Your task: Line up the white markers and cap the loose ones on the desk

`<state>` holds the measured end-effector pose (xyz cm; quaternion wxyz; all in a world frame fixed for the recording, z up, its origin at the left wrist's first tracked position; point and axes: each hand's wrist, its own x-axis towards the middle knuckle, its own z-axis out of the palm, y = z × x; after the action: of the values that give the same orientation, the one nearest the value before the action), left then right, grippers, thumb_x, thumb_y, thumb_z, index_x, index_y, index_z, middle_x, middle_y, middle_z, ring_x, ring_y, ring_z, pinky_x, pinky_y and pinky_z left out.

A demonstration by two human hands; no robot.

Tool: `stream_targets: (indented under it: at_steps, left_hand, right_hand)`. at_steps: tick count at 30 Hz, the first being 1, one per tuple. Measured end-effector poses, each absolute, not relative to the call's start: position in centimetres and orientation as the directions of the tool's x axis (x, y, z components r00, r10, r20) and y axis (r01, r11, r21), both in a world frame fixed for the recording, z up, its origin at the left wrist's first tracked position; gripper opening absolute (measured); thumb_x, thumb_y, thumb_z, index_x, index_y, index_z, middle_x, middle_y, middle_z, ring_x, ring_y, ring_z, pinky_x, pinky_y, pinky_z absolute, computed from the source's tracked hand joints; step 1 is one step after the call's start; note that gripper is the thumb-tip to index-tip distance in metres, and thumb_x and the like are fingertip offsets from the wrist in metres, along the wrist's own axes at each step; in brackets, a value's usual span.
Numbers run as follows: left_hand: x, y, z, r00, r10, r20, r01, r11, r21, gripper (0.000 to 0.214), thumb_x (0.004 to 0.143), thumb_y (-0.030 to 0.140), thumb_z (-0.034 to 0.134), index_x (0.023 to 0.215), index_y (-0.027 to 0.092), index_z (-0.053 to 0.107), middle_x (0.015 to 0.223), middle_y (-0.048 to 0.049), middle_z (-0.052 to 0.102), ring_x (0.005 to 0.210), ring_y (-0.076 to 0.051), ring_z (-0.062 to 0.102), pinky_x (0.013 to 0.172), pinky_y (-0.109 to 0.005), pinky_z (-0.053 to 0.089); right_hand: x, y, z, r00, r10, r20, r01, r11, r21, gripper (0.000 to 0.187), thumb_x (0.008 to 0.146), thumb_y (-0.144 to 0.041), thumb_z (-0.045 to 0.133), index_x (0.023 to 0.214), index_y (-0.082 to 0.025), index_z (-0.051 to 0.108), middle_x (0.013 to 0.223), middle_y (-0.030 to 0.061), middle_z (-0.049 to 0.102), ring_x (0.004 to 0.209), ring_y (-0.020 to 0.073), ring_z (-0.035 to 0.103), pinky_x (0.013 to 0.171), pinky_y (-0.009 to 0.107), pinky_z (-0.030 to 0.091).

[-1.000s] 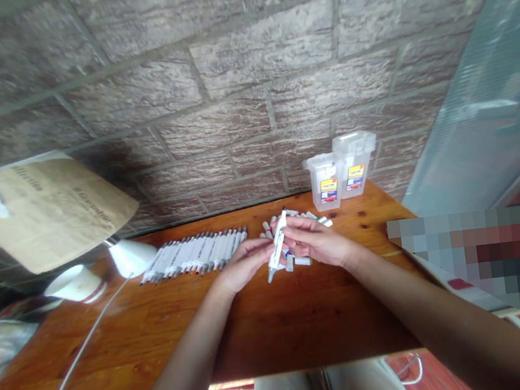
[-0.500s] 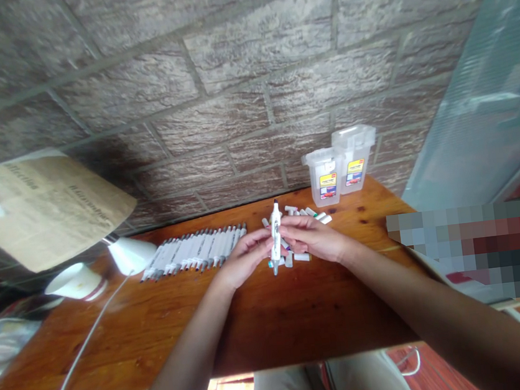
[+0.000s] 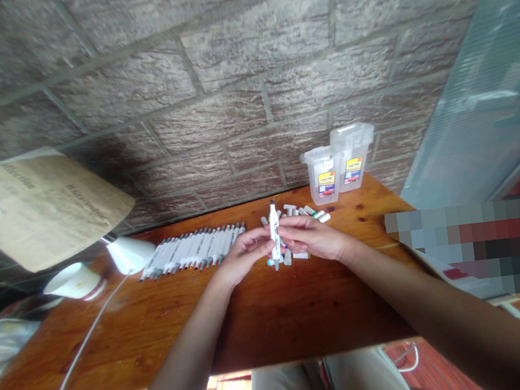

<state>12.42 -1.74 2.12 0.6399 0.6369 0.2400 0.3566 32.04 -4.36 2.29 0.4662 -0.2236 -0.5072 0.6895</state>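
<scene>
The right hand (image 3: 312,234) hides some loose markers (image 3: 322,217), and lettering (image 3: 277,234) on the held marker (image 3: 275,238) is too small to read.

The marker (image 3: 275,237) at centre is white with a dark top and greyish bottom, the table (image 3: 311,314) at lower centre orange-brown, the upper wall (image 3: 252,39) patterned in grey-brown blocks, and the labels (image 3: 327,183) right of centre yellow over seemingly blue and red.
</scene>
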Motion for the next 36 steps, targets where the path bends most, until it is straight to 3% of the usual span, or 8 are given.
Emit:
stream_targets:
  at_steps: [7,15,24,33,36]
  left_hand:
    - [12.07,-1.78,1.91,0.659,0.747,0.090,-0.143,0.007,0.990,0.031,0.068,0.035,0.086,0.090,0.016,0.076,0.079,-0.0058,0.077,0.077,-0.022,0.074,0.081,-0.035,0.056]
    - [11.89,-1.92,2.09,0.690,0.723,0.045,-0.120,0.052,0.991,0.033,0.063,0.034,0.088,0.088,0.015,0.077,0.076,-0.0078,0.077,0.076,-0.026,0.075,0.083,-0.042,0.056]
    - [11.59,-1.96,2.23,0.750,0.658,0.069,-0.098,0.008,0.995,0.037,0.074,0.047,0.079,0.095,0.016,0.079,0.076,-0.0098,0.077,0.069,-0.022,0.073,0.073,-0.032,0.057]
    - [11.53,-2.19,2.12,0.796,0.600,0.081,-0.095,-0.008,0.995,0.037,0.082,0.044,0.074,0.107,0.017,0.076,0.090,-0.0114,0.078,0.085,-0.025,0.074,0.087,-0.040,0.056]
    - [11.47,-2.15,2.00,0.792,0.606,0.075,-0.091,-0.005,0.996,0.038,0.080,0.044,0.075,0.107,0.016,0.075,0.091,-0.0114,0.078,0.085,-0.026,0.074,0.088,-0.040,0.055]
  right_hand:
    - [32.31,-4.40,2.08,-0.533,0.823,0.195,-0.416,-0.054,-0.908,0.034,0.074,-0.038,0.080,0.099,-0.015,0.075,0.061,-0.0023,0.060,0.045,0.0023,0.034,0.044,0.019,0.021]
    - [32.32,-4.39,1.94,-0.588,0.785,0.195,-0.413,-0.084,-0.907,0.031,0.074,-0.035,0.081,0.098,-0.015,0.076,0.057,-0.0028,0.060,0.043,0.0020,0.032,0.044,0.019,0.023]
    - [32.24,-4.46,2.20,-0.598,0.773,0.212,-0.445,-0.100,-0.890,0.024,0.076,-0.033,0.079,0.091,-0.015,0.072,0.061,-0.0038,0.057,0.047,0.0027,0.040,0.043,0.017,0.023]
    - [32.34,-4.54,2.26,-0.638,0.743,0.203,-0.407,-0.101,-0.908,0.026,0.078,-0.035,0.078,0.091,-0.013,0.071,0.063,0.0004,0.064,0.051,0.0062,0.052,0.043,0.018,0.024]
    - [32.34,-4.38,1.98,-0.633,0.749,0.193,-0.399,-0.102,-0.911,0.028,0.078,-0.035,0.078,0.093,-0.013,0.071,0.062,0.0002,0.064,0.049,0.0053,0.050,0.043,0.018,0.024]
